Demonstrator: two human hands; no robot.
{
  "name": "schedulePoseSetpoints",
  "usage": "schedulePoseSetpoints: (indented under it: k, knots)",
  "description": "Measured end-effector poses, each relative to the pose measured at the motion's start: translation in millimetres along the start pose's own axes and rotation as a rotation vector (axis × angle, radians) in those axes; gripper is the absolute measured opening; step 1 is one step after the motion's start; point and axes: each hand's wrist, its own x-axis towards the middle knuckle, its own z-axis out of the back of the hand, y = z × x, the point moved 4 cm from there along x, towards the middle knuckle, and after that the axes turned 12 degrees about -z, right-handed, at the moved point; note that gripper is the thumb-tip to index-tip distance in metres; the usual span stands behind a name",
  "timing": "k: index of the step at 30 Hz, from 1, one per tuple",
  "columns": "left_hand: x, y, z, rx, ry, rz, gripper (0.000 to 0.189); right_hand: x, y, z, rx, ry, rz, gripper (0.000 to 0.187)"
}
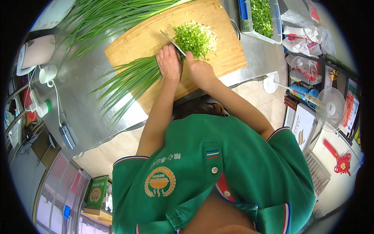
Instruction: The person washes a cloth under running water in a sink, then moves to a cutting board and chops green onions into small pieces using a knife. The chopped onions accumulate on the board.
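Observation:
My left hand presses a bunch of long green onions flat on the wooden cutting board; their green ends fan out past the board's left edge. In my right hand is the handle of a kitchen knife. Its blade lies close beside my left fingertips, between them and a heap of chopped green onion. The handle is hidden by my fist. More whole green onions lie at the upper left, partly on the board.
On the steel table stand a clear plastic container of chopped green onion at the upper right, a white mug at the left, and a power bank with a cable near the front-left edge. A standing fan is at the right.

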Motion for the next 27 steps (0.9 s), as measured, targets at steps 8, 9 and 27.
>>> schedulePoseSetpoints:
  k: [8, 9, 27]
  knots:
    - [-14.4, 13.7, 26.4, 0.064, -0.03, -0.189, 0.033, 4.3, -3.8, 8.4, 0.024, 0.038, -0.003, 0.034]
    - [-16.9, 13.5, 24.2, 0.075, -0.039, -0.181, 0.033, 6.1, -7.7, 8.4, 0.041, 0.027, 0.0, 0.035]
    - [-10.1, 5.2, 9.8, 0.148, -0.149, -0.117, 0.02, 10.9, -19.8, 10.0, -0.063, 0.048, 0.081, 0.036]
